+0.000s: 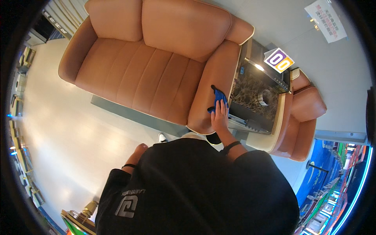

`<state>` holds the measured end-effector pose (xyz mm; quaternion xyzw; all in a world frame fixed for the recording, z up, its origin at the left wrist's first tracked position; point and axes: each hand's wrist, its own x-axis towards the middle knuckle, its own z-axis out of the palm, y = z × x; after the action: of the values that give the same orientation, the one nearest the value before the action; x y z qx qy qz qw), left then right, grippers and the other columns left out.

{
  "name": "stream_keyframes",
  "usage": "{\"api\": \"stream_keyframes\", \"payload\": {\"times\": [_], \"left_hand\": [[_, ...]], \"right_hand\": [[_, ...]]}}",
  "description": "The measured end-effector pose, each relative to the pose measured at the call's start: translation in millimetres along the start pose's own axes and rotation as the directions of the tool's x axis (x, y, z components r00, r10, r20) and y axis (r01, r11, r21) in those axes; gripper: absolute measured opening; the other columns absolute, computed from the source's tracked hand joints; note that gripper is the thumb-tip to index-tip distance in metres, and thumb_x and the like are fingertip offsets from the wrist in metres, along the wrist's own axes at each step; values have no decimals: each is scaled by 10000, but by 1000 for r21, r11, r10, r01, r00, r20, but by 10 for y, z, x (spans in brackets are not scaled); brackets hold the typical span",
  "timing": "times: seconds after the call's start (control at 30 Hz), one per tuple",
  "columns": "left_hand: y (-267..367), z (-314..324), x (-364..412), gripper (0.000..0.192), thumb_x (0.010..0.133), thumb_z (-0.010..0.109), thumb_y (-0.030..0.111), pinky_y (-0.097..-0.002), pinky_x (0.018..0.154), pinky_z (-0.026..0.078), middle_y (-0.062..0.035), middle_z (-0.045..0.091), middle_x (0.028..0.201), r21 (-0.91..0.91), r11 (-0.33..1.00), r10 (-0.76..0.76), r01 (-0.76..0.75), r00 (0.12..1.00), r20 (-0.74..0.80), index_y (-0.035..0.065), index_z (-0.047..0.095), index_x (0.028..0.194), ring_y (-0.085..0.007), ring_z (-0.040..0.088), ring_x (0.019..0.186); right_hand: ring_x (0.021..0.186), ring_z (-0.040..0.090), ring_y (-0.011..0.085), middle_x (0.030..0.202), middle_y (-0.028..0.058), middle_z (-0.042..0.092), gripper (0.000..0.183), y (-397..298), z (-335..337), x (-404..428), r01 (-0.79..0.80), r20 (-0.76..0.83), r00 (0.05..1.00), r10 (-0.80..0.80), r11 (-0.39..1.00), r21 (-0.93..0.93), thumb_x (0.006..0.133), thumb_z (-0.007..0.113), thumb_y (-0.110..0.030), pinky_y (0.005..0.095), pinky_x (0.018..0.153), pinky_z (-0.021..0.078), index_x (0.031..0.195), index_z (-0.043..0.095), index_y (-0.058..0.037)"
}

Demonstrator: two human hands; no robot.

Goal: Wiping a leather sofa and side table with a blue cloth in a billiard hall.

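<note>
My right hand rests on a blue cloth with black edging, its fingers spread over the near part. The cloth lies bunched on the right armrest of a brown leather-look sofa, beside the table. Part of the cloth is covered by my fingers. My left hand hangs low by my left side, over the floor and apart from the sofa. Its fingers are mostly hidden by my black shirt, so whether it holds anything is unclear.
A dark marble-patterned side table adjoins the armrest. It bears a metal ring-shaped container, a small blue item and a number sign. A brown armchair stands beyond. A billiard table corner shows at lower left.
</note>
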<state>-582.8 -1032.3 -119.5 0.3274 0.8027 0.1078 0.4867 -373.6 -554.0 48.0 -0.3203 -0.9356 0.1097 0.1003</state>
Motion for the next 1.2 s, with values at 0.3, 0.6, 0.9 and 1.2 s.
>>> {"api": "stream_keyframes", "payload": {"times": [0.3,0.6,0.9,1.2], "left_hand": [[887,63,215,188,899,515,193,-457,798,536,-170,647,1022,50,990,137,-134,989,-63,52,636,931,-369,635,950],[1324,225,-60,261,925,572,291,-412,781,536,-142,706,908,-396,898,-237,194,969,-63,63,656,1018,-312,679,875],[1110,797,133,238,894,646,252,-412,824,530,-144,714,973,-267,954,-143,133,990,-18,58,670,1029,-298,677,964],[2063,176,155,211,926,565,225,-409,778,538,-129,712,907,-316,942,-155,112,982,-112,62,659,1022,-279,689,899]], "right_hand": [[1468,170,428,1608,195,169,572,711,-61,1656,-18,74,997,16,1000,20,1029,379,-261,509,1208,196,1531,244,-20],[1491,114,400,1636,111,128,577,1166,-47,2510,-102,135,986,94,993,55,1052,333,-334,505,1220,174,1562,199,-101],[1375,375,406,1460,143,447,471,883,-192,962,495,-2,859,-511,830,259,917,563,-143,549,1157,274,1370,522,-21],[1428,338,313,1492,108,435,493,938,-266,501,696,92,630,-771,614,373,916,543,-170,505,1178,255,1392,511,-48]]}}
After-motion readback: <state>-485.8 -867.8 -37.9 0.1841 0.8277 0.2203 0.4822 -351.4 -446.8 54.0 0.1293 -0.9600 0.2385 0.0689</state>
